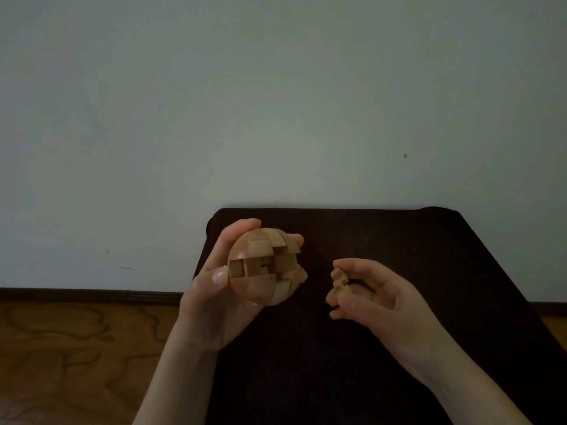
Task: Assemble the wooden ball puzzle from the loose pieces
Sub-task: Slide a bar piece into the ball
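Here the wooden floor (76,348) is showing at the far left, its grain dim in the low light, with a dark skirting board (92,294) running along the foot of the pale wall (276,102).

Next to it, the left hand (214,302) is gripping the wooden ball (260,266) above the left edge of a dark table (399,256). The thumb is pressing the near left side of the ball, and the fingers are curling round the far side, so only their tips are peeking out at the top and right. The ball is looking nearly whole, but an open slot is showing in its middle, with shadow inside that is hiding how deep it goes. The underside of the ball is sitting out of sight in the palm.

Further right, apart from the ball, the right hand (377,296) is holding a small notched wooden piece (337,282) between the thumb and the curled fingers. The piece is partly covered by the fingertips, and it is probably a single stepped bar, though the blur and dimness are making its true shape hard to read.

Both forearms are being cut off by the bottom edge of the view, and the table's near end and right corner are running out of the picture as well.
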`<state>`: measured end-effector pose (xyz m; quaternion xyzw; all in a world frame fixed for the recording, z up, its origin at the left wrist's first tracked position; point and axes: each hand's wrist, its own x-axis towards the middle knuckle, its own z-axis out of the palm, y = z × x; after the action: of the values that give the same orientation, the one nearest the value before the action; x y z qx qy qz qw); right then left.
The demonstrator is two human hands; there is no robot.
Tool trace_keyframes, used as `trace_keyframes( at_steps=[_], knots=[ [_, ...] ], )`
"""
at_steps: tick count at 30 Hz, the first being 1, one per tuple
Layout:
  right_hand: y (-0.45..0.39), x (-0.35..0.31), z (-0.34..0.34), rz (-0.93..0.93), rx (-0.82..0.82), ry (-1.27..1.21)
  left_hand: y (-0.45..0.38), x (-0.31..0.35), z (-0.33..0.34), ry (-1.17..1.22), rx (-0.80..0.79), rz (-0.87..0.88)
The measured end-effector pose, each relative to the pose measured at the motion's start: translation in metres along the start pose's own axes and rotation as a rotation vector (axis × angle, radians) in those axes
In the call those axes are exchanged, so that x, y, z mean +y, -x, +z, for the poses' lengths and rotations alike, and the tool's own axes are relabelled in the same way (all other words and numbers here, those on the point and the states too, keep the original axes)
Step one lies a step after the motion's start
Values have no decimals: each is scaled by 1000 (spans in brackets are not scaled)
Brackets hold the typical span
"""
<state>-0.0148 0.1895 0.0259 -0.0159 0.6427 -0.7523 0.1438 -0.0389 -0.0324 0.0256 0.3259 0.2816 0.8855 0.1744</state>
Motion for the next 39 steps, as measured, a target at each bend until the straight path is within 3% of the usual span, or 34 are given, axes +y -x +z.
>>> trace_keyframes(
  at_steps=[8,26,29,34,39],
  knots=[
    [5,-9,2,-47,-35,-40,-2,-2,-1,16,-5,-4],
    [21,-35,12,-437,-72,-3,-5,-15,-3,-28,63,-19],
    [22,-38,11,-396,-124,-120,-5,-15,-4,-44,59,-24],
    [23,-42,7,-173,-243,-267,-4,-15,-5,-69,86,-19],
    [22,-43,5,-111,-236,-308,-4,-14,-5,-119,82,-21]
  ],
)
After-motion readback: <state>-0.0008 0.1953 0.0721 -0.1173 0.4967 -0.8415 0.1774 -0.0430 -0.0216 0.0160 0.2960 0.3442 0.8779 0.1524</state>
